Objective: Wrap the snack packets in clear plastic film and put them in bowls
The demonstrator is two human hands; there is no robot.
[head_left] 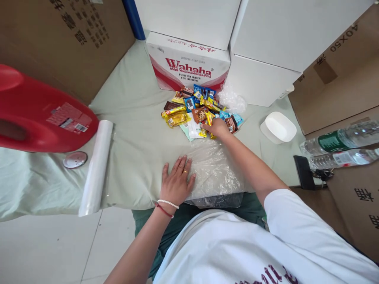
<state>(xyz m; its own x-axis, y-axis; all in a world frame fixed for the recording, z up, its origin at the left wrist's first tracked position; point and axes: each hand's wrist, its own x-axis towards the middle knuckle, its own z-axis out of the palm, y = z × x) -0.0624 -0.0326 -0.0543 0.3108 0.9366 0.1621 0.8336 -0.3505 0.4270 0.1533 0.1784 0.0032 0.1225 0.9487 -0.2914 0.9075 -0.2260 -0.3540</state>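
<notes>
The left hand [177, 181] lies flat on the cloth-covered tabletop [133, 134], fingers spread and gripping nothing, its palm on the edge of a clear plastic bag [216, 169]. The right hand [218, 127] reaches past the bag to the near edge of the snack pile [192, 108], its fingers curled down onto yellow wrappers; whether they grip one cannot be told. The pile sits just before a Wahaha box [188, 65]. A white dish [280, 127] and 2 water bottles [340, 148] lie to the right.
</notes>
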